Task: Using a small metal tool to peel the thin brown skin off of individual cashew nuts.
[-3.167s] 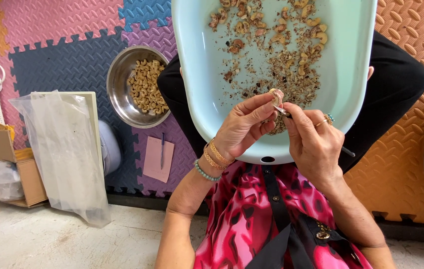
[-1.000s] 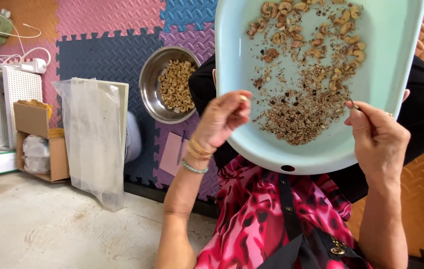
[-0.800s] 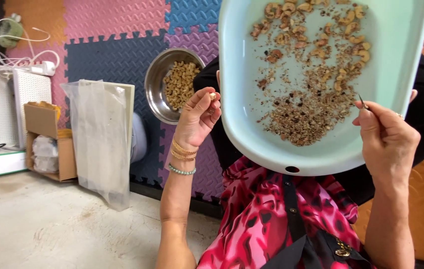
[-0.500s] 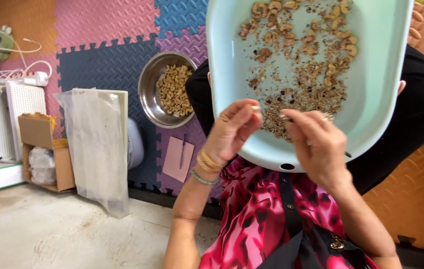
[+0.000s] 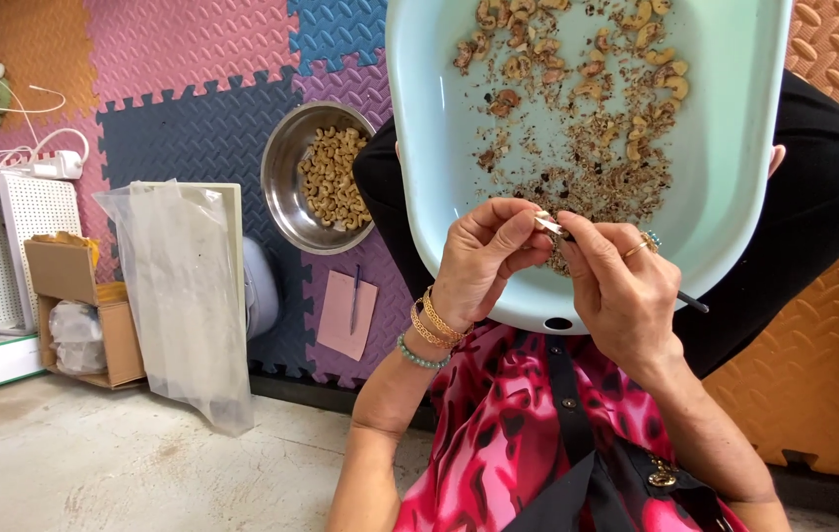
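Head view: both hands meet over the near edge of the pale tray (image 5: 735, 177) on the lap. The left hand (image 5: 483, 261) pinches a cashew (image 5: 543, 223); the right hand (image 5: 621, 286) grips a thin pick (image 5: 636, 276), its tip at the nut. This looks like the peeling step. Next it calls for steady scraping without breaking the kernel; peeled nuts fill the steel bowl (image 5: 286, 163) to the left.

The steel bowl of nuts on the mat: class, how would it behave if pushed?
The steel bowl would probably slide reluctantly, since the foam mat is textured. Its rounded sides suggest it might rock. The loose nuts would likely shift inside.
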